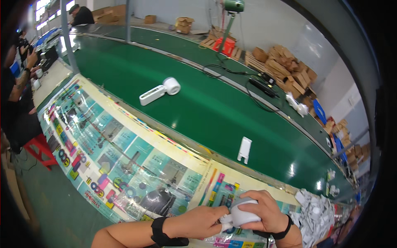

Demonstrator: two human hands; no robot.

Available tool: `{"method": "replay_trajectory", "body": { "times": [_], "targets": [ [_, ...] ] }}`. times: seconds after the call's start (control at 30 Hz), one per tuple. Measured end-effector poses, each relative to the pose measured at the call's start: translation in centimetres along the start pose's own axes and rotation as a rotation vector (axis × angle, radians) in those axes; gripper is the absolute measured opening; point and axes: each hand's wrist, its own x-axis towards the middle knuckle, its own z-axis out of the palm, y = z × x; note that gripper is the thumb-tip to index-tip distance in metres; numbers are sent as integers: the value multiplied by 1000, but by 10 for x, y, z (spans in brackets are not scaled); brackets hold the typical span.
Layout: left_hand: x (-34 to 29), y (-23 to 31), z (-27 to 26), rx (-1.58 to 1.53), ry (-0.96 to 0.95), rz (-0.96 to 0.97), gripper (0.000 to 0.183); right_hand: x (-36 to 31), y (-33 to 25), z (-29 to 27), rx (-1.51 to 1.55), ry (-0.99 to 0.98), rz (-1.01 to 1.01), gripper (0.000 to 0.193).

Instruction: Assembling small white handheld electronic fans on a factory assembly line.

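Observation:
Low in the view, over the printed table covering, I hold a white and grey handheld fan (pixel 245 213). My right hand (pixel 268 210) wraps round its rounded head, fingers over the grey top and thumb below. From the other side my left hand (pixel 198 222) pinches the narrow white part that sticks out from the head; its fingertips partly hide that part. A similar white handheld fan (pixel 154 95) lies on the green conveyor belt (pixel 198 109) ahead. Nearer on the belt lies a flat white plastic piece (pixel 245 149) with a forked end.
A heap of small white pieces (pixel 312 217) lies right of my hands. Grey posts (pixel 68 37) rise at the belt's left. Black cables (pixel 264 99) lie along its far edge; cardboard boxes (pixel 285 66) are stacked beyond. People (pixel 18 82) sit at the left, near a red stool (pixel 41 151).

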Motion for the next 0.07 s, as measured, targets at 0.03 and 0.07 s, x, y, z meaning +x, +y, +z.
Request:
{"method": "replay_trajectory", "body": {
  "times": [0.03, 0.07],
  "targets": [
    [0, 1, -1, -25, -18, 7, 27, 2, 3, -2, -43, -21, -7, 47],
    [-1, 0, -4, -21, 3, -5, 27, 4, 25, -2, 210, -51, -8, 47]
  ]
}}
